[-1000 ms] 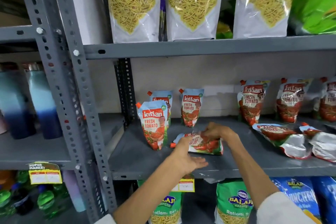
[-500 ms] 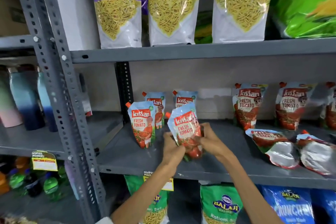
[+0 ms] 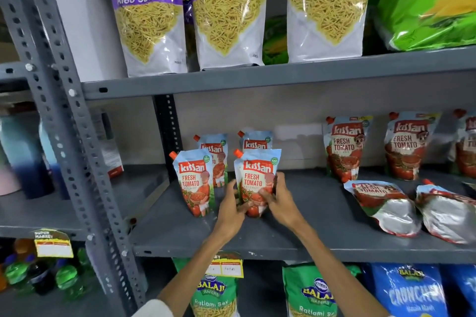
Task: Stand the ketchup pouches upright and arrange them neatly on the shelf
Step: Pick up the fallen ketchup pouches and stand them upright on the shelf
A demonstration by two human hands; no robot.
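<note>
2 hands (image 3: 255, 203) grip upright ketchup pouch (image 3: 256, 177) on shelf (image 3: 322, 216).

Three purple Aloo Sev bags (image 3: 152, 15) stand upright side by side on the upper tier, with a green snack bag (image 3: 427, 8) lying tilted just to their right. Below the middle tier, two green Ratlami Sev bags (image 3: 309, 293) stand near a blue Crunchem bag (image 3: 409, 293). A yellow price tag (image 3: 228, 264) hangs at the front edge between them. On the neighbouring rack to the left stand blue gradient flasks (image 3: 23, 152), a second price tag (image 3: 52, 243), and lower down what may be green-capped bottles (image 3: 18, 273), too blurred to tell.
</note>
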